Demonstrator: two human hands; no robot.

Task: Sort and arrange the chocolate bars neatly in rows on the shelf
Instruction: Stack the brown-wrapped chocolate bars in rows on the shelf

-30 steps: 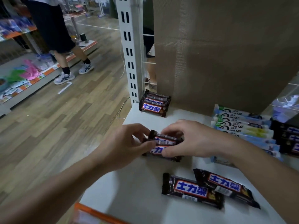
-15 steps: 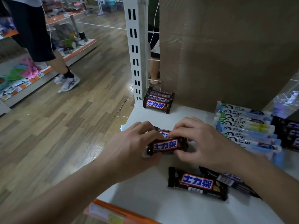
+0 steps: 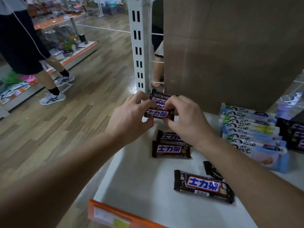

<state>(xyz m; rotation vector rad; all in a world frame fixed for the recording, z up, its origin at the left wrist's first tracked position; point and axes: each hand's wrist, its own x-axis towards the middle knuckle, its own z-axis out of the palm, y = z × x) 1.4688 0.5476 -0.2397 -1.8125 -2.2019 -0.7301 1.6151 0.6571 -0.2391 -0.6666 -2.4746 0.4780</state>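
– Brown wrapper, blue lettering on a white band: which bar do you log as held?
– The Snickers bar (image 3: 158,114). You hold it between both hands over the white shelf (image 3: 139,186), label facing you. Your left hand (image 3: 130,116) pinches its left end, fingers curled over the top and thumb underneath. Your right hand (image 3: 185,122) pinches the right end the same way.
– Position against the back row?
– Just in front of the back row of Snickers bars (image 3: 160,97), which lies at the foot of the white slotted upright (image 3: 139,46) and the brown back panel (image 3: 230,46). Contact between held bar and row: cannot tell.
– Other stock?
– Mid-shelf, two more Snickers bars (image 3: 171,149) lie overlapped just below your right hand. One loose Snickers bar (image 3: 203,186) lies at an angle nearer the front. A second bar's end (image 3: 212,170) shows beside your right forearm. Pale blue Dove bars (image 3: 251,132) are lined up to the right, with dark packs (image 3: 294,137) beyond them. An orange price strip (image 3: 115,218) runs along the front edge.
– Surroundings?
– A second person (image 3: 21,46) in dark shorts and white trainers stands on the wood-look floor (image 3: 82,129) to your left.
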